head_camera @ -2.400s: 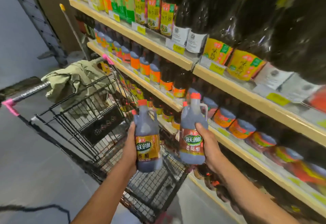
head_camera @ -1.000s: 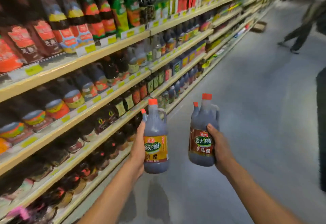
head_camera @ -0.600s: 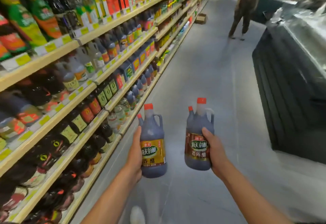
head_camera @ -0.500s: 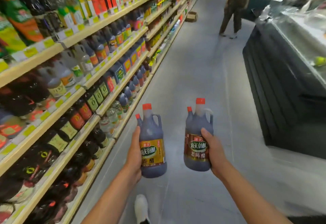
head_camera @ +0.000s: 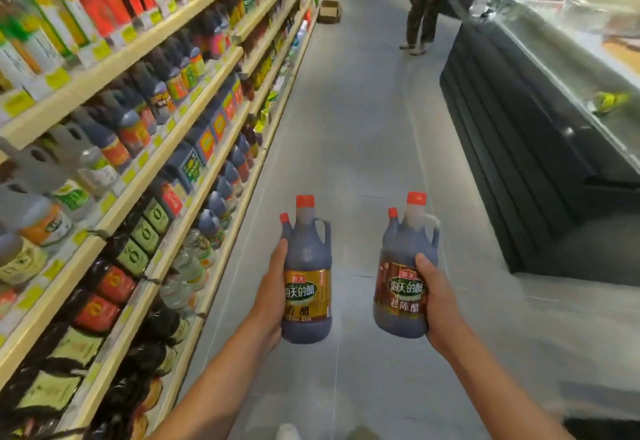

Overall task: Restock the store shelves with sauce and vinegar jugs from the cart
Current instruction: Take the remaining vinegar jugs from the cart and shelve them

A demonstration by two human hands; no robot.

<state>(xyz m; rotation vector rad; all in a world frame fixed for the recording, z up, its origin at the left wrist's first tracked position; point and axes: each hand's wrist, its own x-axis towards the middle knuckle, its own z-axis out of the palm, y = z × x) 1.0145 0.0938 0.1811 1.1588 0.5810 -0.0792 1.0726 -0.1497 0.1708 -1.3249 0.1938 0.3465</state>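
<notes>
Moments before, the person had stood by the cart facing the stock; then they turned away from it and started down the aisle, so the cart had dropped out of sight and the long run of shelves (head_camera: 104,70) lay along their left. The grip had not altered through that turn. The left hand (head_camera: 273,296) was curled round the side of the gold-labelled jug (head_camera: 306,287), thumb up near its shoulder, and the right hand (head_camera: 438,304) was wrapped round the dark-red-labelled jug (head_camera: 403,287), thumb across the top of the label. Both jugs were upright, carried in the air over the grey floor (head_camera: 363,128), near each other but apart, and touching no shelf. To my eye this was the carrying leg of the job: nothing from this pair had been shelved, and a matching slot still had to be found among the dark bottles. By count there were two hands, two jugs plainly seen, and four red caps, since a smaller cap stood just behind each big one; whether that meant a second jug in each hand I could not tell. One other person (head_camera: 420,6) stood far down the aisle, one cardboard box (head_camera: 329,11) sat on the floor by the shelving, and one dark display case (head_camera: 519,110) ran along the right.
</notes>
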